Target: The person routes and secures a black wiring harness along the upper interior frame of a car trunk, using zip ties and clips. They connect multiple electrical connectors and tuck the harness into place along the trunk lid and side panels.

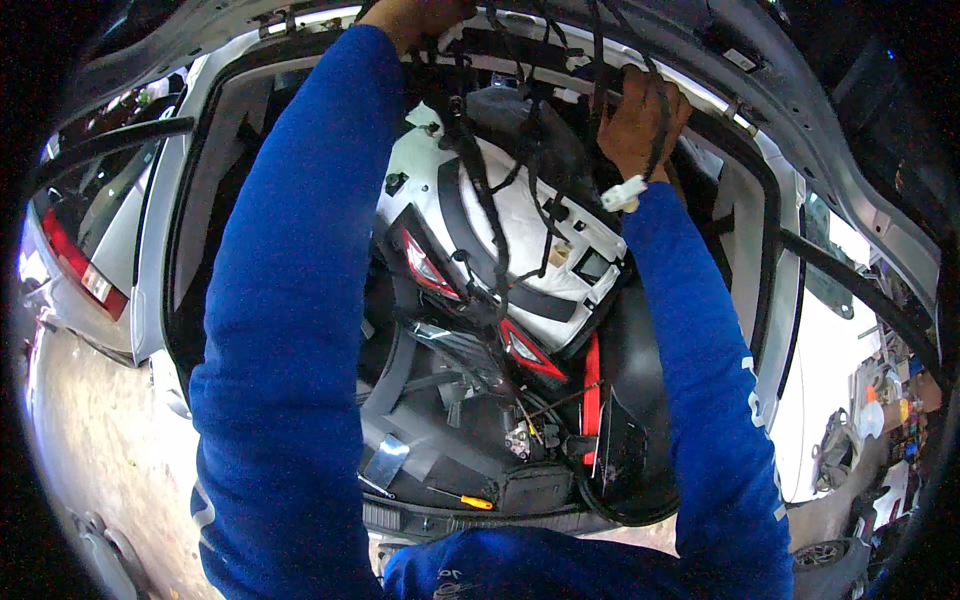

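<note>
Both arms, in blue sleeves, reach up to the top of an open car tailgate opening. My left hand [418, 22] is at the upper frame edge, partly cut off by the picture's top; its fingers are hard to make out. My right hand [643, 122] is up at the right part of that edge, fingers bent round something hidden. A black cable runs across its back, and a white connector [626, 194] hangs by the wrist. Between the hands dangles a black wiring harness [474, 150], its strands hanging before a white trim panel [510, 215].
In the boot lie red-edged tail lamps [428, 264], a red strip [592, 390], a yellow-handled screwdriver [476, 502] and a shiny rectangular piece [387, 460]. Struts [850, 290] flank the opening. Another car's tail light [80, 265] shows at left; a wheel [822, 555] is at lower right.
</note>
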Action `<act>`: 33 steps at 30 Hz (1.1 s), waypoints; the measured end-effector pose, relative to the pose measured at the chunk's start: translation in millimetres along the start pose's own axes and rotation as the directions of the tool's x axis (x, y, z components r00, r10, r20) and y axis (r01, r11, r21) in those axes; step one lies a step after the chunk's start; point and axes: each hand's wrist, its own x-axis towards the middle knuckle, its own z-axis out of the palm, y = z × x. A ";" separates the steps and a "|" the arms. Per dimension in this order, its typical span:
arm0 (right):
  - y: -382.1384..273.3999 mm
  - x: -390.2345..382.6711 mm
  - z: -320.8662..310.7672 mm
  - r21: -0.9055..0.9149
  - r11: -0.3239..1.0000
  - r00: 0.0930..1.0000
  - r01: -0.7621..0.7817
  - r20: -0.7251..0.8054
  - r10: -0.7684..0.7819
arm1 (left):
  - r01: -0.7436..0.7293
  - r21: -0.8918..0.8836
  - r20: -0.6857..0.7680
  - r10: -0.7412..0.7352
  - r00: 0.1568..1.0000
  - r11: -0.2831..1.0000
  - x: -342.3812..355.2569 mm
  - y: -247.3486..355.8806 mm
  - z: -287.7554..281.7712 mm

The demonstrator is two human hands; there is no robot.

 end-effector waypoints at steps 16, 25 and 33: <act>-67.0 112.3 -105.3 0.598 -0.560 0.733 -0.574 0.679 -0.027 | 0.155 0.133 -0.103 -0.141 0.985 0.979 27.2 -23.8 35.7; -89.8 134.1 -116.4 0.546 -0.479 0.592 -0.687 0.803 0.067 | 0.265 0.115 -0.176 -0.243 0.954 0.957 -0.8 22.2 17.1; -99.9 111.3 -86.3 0.766 0.111 0.762 -0.633 0.592 0.262 | 0.091 -0.062 0.027 -0.089 0.996 0.994 36.3 -10.9 25.0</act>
